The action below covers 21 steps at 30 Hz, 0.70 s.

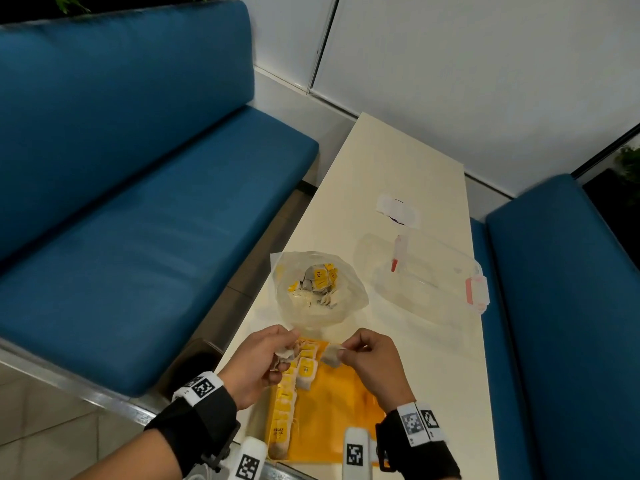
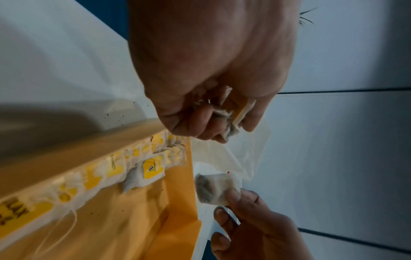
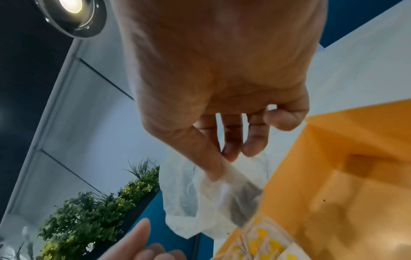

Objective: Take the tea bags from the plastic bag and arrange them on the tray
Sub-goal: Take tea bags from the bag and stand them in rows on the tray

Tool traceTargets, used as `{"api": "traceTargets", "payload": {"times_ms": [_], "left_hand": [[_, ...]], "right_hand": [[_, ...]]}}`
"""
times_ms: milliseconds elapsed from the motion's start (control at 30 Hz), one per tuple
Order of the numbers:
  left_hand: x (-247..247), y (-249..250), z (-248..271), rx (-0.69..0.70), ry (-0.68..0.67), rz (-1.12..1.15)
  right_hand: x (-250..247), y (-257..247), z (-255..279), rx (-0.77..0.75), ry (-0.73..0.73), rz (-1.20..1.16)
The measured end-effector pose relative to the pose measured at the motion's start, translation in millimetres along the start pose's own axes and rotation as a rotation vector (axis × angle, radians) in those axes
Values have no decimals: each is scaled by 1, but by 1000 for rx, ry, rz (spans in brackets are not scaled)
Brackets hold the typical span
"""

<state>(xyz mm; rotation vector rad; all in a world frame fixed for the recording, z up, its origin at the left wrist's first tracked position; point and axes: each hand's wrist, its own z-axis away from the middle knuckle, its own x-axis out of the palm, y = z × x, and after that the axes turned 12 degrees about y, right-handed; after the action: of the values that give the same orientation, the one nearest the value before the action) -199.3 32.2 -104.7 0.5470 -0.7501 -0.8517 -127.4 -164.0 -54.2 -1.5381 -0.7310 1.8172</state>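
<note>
Above the orange tray [image 1: 332, 403], the left hand [image 1: 263, 362] clutches what looks like several paper tea bags [image 2: 231, 112]; the right hand [image 1: 370, 362] pinches one tea bag [image 1: 330, 353]. The clear plastic bag [image 1: 320, 289] lies just beyond on the cream surface [image 1: 433, 375].

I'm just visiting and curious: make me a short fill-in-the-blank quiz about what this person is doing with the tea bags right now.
1. The right hand pinches a single ____.
2. The tea bags already laid down form a row along the tray's ____ side.
3. The colour of the tray is ____.
4. The plastic bag lies on the table just ____ the tray.

Missing words: tea bag; left; yellow; beyond
</note>
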Motion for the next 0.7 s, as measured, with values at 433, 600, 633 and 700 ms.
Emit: {"api": "traceTargets", "payload": {"times_ms": [433,600,633,700], "left_hand": [[22,-6,6,522,-25,-587],[19,-1,4,485,-114,-612],[18,0,3,469,-126,-601],[18,2,1,452,-145,-567]], "right_hand": [[14,-14,13,79,-60,-285],[12,-15,11,55,-138,-237],[12,-15,10,63,-164,-241],[11,-14,8,69,-206,-237]]}}
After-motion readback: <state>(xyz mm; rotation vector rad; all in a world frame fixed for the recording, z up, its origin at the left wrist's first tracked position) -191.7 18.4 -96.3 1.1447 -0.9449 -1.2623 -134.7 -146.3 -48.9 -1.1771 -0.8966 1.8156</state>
